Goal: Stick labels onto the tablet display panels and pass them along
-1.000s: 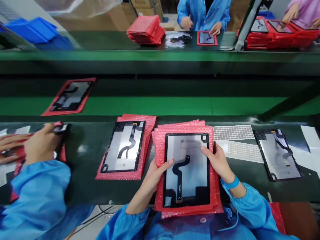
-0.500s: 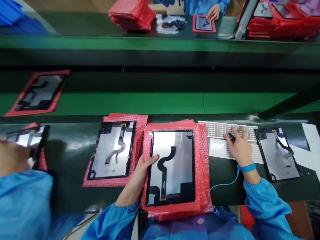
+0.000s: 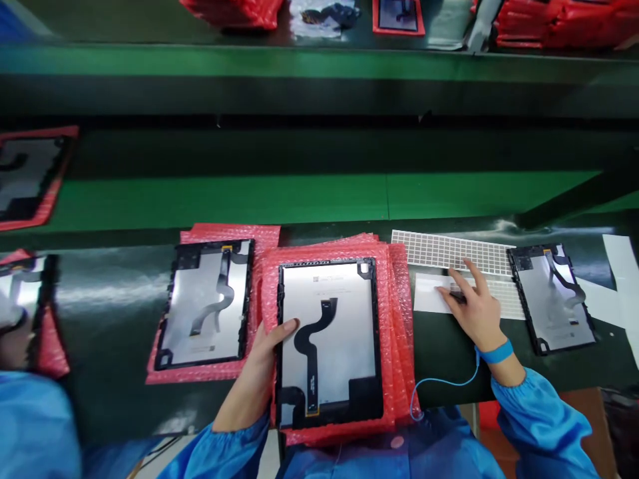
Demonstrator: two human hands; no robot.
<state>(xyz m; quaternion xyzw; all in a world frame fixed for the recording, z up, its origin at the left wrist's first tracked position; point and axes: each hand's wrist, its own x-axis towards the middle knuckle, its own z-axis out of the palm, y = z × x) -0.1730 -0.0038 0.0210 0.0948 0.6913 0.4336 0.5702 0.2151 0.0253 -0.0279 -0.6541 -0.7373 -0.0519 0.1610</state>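
Note:
My left hand (image 3: 264, 352) grips the left edge of a tablet display panel (image 3: 344, 352), thumb on top and fingers hidden beneath. The panel lies back side up on a stack of red bubble-wrap bags (image 3: 399, 359) and has a dark curved flex cable (image 3: 312, 362). On the right, my right hand (image 3: 476, 309) hovers over sheets of small labels, with bent fingers around a small dark object (image 3: 458, 297) whose kind I cannot make out. A grid sheet of labels (image 3: 429, 251) lies beyond the fingertips, and a white sheet (image 3: 430, 293) is beside the thumb. A blue wrist strap encircles my right wrist.
Another display panel (image 3: 554, 313) lies to the right. Left of my stack, a panel (image 3: 200, 326) rests on red bubble wrap. A co-worker's blue sleeve (image 3: 34, 426) is at the lower left. Beyond the green ledge (image 3: 249, 203) stand red stacks (image 3: 564, 23).
The view has shifted, so the panels at left appear farther left. My right hand has drawn slightly back from the upper label sheet toward the lower one. My left hand keeps its hold.

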